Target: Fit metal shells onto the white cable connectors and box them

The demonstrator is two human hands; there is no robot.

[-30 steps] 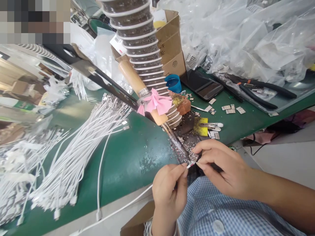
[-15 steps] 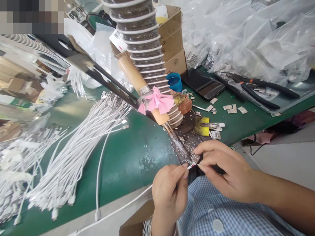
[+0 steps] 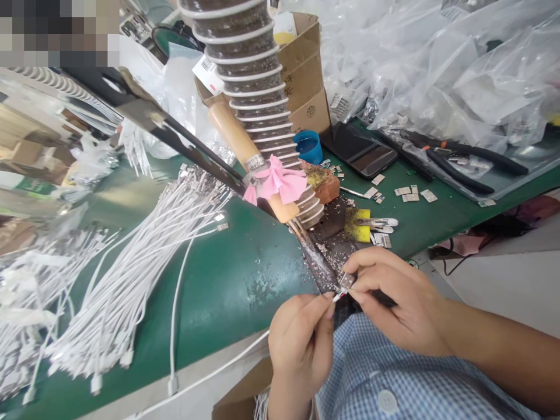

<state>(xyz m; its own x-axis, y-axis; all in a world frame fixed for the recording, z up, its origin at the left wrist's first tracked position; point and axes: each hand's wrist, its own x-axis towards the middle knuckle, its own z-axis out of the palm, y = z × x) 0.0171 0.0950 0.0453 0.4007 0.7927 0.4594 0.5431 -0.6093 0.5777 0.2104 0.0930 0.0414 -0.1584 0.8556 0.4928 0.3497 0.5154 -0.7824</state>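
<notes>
Soldering iron (image 3: 284,210) beside connector (image 3: 347,280); hose (image 3: 254,76), sponge (image 3: 352,224), phone (image 3: 363,153) beyond.

Spread over the bench (image 3: 210,291)
Carries cables (image 3: 144,262) left of the soldering iron (image 3: 284,210), phone (image 3: 365,153) behind sponge (image 3: 352,227), bags (image 3: 415,64) behind pliers (image 3: 485,156).

Bright, diffuse light leaves soft shadows by the left hand (image 3: 301,338) and right hand (image 3: 400,297). Clear plastic bags (image 3: 481,76) beyond the right hand catch glare; far left of the left hand, the green tabletop (image 3: 219,280) shines palely, cardboard boxes (image 3: 32,153) blur and stretch, and pixelation masks the corner.
</notes>
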